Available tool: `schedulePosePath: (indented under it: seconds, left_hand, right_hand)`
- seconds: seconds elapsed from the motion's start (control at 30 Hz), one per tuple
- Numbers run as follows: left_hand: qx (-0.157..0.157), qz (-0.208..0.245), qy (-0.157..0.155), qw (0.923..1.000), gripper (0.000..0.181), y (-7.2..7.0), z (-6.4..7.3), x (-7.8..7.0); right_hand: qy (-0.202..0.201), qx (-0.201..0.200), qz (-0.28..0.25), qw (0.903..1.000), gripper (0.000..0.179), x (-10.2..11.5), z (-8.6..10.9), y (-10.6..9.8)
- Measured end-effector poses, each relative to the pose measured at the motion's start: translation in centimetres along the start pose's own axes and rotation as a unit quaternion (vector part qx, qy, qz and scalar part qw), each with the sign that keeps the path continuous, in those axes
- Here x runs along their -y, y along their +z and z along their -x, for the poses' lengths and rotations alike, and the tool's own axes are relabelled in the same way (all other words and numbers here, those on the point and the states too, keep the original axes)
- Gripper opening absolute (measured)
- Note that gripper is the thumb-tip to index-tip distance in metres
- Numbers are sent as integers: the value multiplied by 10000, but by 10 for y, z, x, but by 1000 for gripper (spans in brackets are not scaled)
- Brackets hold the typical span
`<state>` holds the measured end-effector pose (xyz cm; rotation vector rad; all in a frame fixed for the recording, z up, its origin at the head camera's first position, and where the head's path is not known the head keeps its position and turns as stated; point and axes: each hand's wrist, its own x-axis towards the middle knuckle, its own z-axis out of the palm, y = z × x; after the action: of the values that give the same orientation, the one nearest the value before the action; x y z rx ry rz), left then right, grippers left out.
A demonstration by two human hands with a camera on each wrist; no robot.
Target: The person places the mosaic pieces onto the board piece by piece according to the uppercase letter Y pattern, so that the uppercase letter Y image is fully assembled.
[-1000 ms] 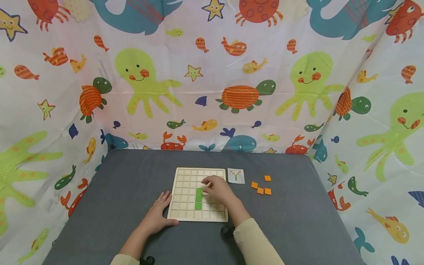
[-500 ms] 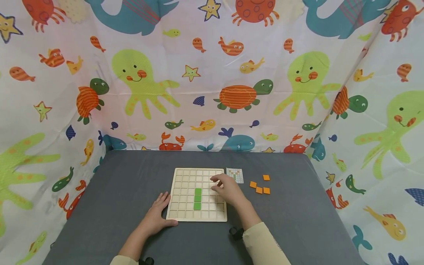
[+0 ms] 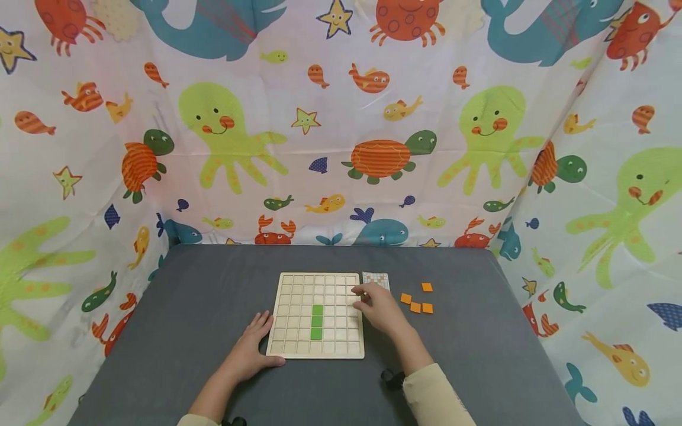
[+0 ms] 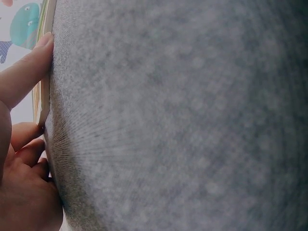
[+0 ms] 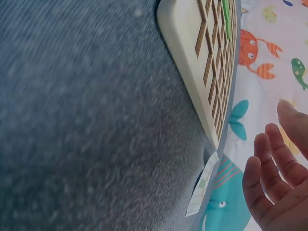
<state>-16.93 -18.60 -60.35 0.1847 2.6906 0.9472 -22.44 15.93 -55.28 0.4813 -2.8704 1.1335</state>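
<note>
A square wooden grid board (image 3: 341, 349) lies on the table, with several green square tiles (image 3: 317, 322) in a column near its middle. My left hand (image 3: 250, 352) rests at the near left corner, fingers by the left edge and thumb at the front edge. In the left wrist view that thumb (image 4: 36, 62) touches the board's side. Over the board's right edge hovers my right hand (image 3: 382, 309), fingers loosely bent with nothing between them. The right wrist view shows this hand (image 5: 279, 183) raised apart from the board (image 5: 185, 67).
A small card (image 3: 375, 278) printed with a coloured grid pattern lies just right of the board, partly covered by the right hand. Several orange square tiles (image 3: 415, 307) are scattered farther right on the grey tabletop (image 3: 213, 284). A curtain (image 3: 319, 142) with sea animals stands behind.
My right hand has moved right, from above the green tiles to the board's right edge, and now overlaps the card. The left hand has stayed at the corner.
</note>
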Motion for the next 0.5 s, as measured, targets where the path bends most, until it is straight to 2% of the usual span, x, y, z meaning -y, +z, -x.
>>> schedulePosePath:
  seconds: [0.23, 0.5]
  left_hand:
    - [12, 46, 21, 10000, 116, 0, -2, 0]
    - [-38, 115, 39, 9999, 117, 1, 1, 1]
  right_hand:
    - [348, -145, -124, 9992, 33, -8, 7, -8]
    - [455, -383, -15, 9982, 33, -22, 13, -18]
